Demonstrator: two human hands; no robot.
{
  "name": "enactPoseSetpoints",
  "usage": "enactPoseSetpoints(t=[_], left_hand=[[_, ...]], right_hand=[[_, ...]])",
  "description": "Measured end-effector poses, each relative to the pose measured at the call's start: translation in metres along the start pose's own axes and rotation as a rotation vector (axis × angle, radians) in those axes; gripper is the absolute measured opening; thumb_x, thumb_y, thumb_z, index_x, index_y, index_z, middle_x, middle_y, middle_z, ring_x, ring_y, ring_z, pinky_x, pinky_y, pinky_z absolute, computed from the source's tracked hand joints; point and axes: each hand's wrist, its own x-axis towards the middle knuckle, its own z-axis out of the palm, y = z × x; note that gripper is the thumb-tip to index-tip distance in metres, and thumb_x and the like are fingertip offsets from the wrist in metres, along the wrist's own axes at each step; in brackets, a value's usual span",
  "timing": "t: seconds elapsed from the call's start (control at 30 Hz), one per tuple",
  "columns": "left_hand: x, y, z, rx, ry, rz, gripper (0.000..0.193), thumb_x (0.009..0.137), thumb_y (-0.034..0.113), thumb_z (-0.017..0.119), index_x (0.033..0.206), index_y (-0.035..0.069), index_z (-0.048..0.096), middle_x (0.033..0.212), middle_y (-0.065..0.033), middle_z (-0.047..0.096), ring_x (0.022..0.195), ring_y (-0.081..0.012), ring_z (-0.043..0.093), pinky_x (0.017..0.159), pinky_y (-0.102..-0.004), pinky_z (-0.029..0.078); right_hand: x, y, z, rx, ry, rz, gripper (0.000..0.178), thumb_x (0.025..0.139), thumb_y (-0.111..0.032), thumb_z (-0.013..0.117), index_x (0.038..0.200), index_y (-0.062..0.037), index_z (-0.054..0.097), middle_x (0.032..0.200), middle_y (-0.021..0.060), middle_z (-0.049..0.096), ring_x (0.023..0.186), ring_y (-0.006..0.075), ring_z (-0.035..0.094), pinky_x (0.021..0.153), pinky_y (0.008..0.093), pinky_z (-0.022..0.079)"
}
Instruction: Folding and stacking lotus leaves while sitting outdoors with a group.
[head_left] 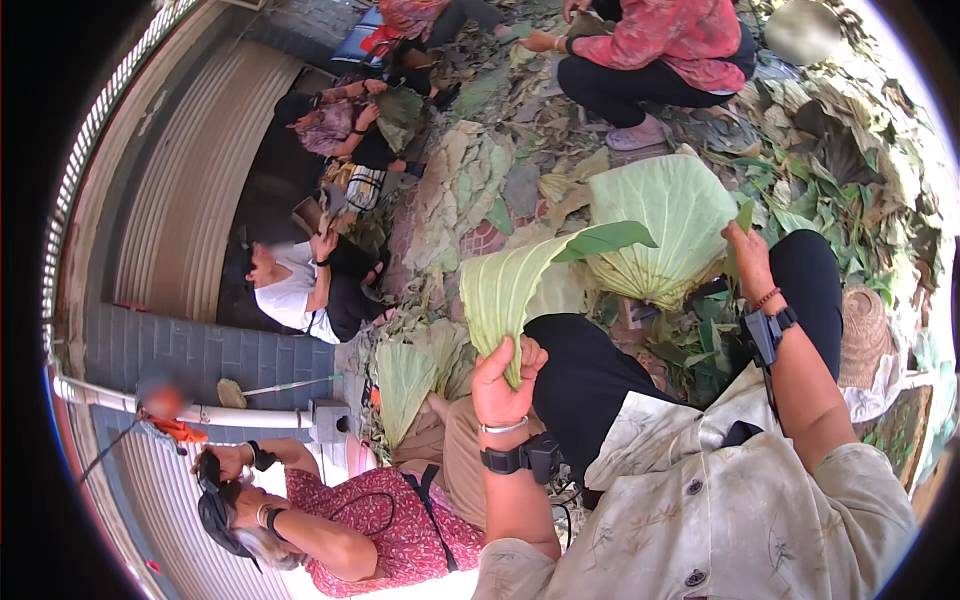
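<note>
My left hand [507,382] grips the lower end of a large lotus leaf [505,290], held upright. Its pale, ribbed underside faces me, and its top bends over to the right, showing a darker green face. On the right, my right hand [747,262] is closed on a narrow green leaf piece [743,222] that sticks up above the fingers. Between the hands, beyond my knees, spreads another broad pale lotus leaf [660,225] with fanned veins. Whether my right hand touches this leaf I cannot tell.
Dried and green leaves [800,180] litter the ground. Close on my left sits a person in a red patterned top [380,520], beside a folded pale leaf [403,385]. Several other people sit or squat farther off, one in a pink top [680,45]. A straw hat [865,335] lies at right.
</note>
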Motion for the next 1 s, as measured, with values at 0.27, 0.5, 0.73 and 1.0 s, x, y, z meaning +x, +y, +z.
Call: enactPoseSetpoints(t=[0.27,0.5,0.73,1.0], left_hand=[[-0.003,-0.003,0.01,-0.015,0.081,0.138,0.015,0.083,0.018,0.056,0.082,0.003,0.053,0.068,-0.0035,0.05,0.063,-0.0158,0.048,0.063,-0.0305,0.041],[0.024,-0.052,0.044,-0.034,0.002,0.03,0.018,0.081,0.016,0.06,0.096,0.005,0.058,0.082,-0.001,0.06,0.07,-0.0103,0.057,0.066,-0.0241,0.044],[0.059,-0.112,0.068,0.62,-0.05,0.148,0.032,0.08,0.019,0.061,0.106,0.001,0.056,0.094,-0.0031,0.061,0.079,-0.0091,0.056,0.068,-0.0261,0.046],[0.051,-0.21,0.041,0.308,0.111,-0.337,0.023,0.082,0.028,0.056,0.095,0.01,0.058,0.077,0.0014,0.057,0.062,-0.0076,0.051,0.054,-0.0216,0.041]], right_hand=[[0.022,-0.042,-0.051,0.536,0.003,-0.119,0.034,0.089,-0.035,0.047,0.099,-0.0041,0.056,0.068,0.0013,0.049,0.05,0.0076,0.046,0.042,0.0204,0.037],[0.051,-0.018,-0.105,0.964,-0.07,0.087,0.045,0.086,-0.03,0.054,0.115,0.0013,0.042,0.118,0.0195,0.046,0.109,0.0285,0.047,0.09,0.0423,0.042],[-0.089,-0.048,0.017,0.478,-0.958,0.279,0.028,0.087,-0.035,0.05,0.098,-0.0099,0.053,0.094,0.0039,0.058,0.087,0.0176,0.057,0.071,0.0364,0.048],[-0.069,0.027,0.018,0.366,-0.784,0.415,0.017,0.084,-0.023,0.053,0.097,-0.0121,0.051,0.095,0.0007,0.056,0.083,0.0161,0.053,0.073,0.039,0.044]])
